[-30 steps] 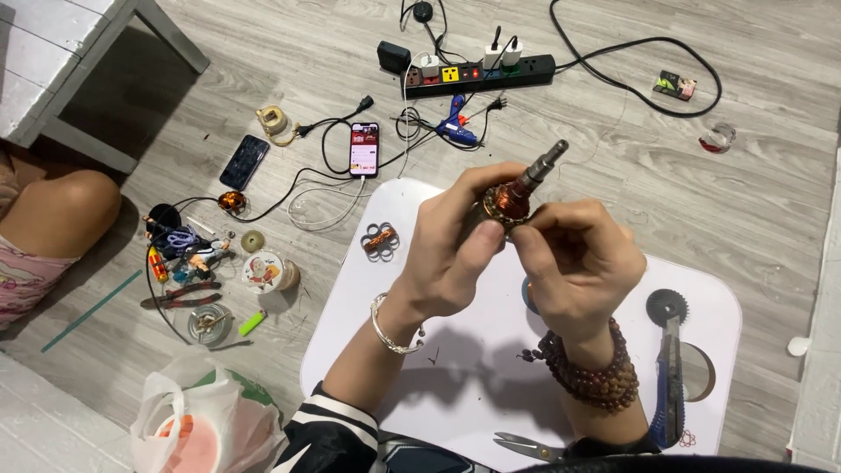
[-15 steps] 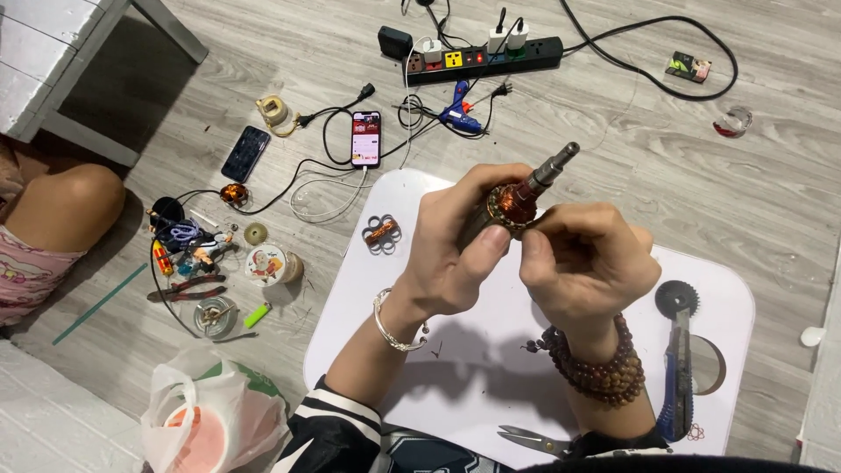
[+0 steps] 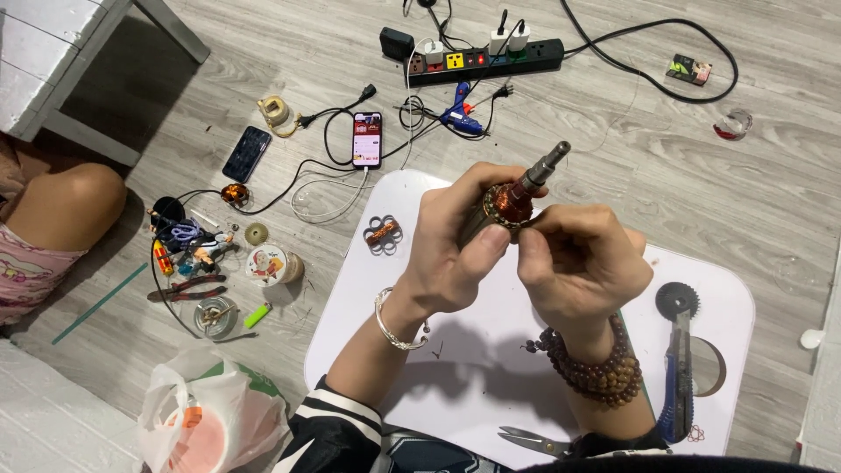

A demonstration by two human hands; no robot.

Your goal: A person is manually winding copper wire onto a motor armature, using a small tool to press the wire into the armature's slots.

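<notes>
While the left hand (image 3: pixel 455 254) grips the motor armature (image 3: pixel 508 206) and the right hand (image 3: pixel 583 263) fingers pinch its copper winding (image 3: pixel 502 202), fine wire could snap

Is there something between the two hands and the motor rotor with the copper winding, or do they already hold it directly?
Nothing visible stands between them. The left hand grips the motor rotor around its body, and the right hand has its fingertips at the copper winding. Both touch it directly above the white table; the metal shaft sticks out free.
</notes>
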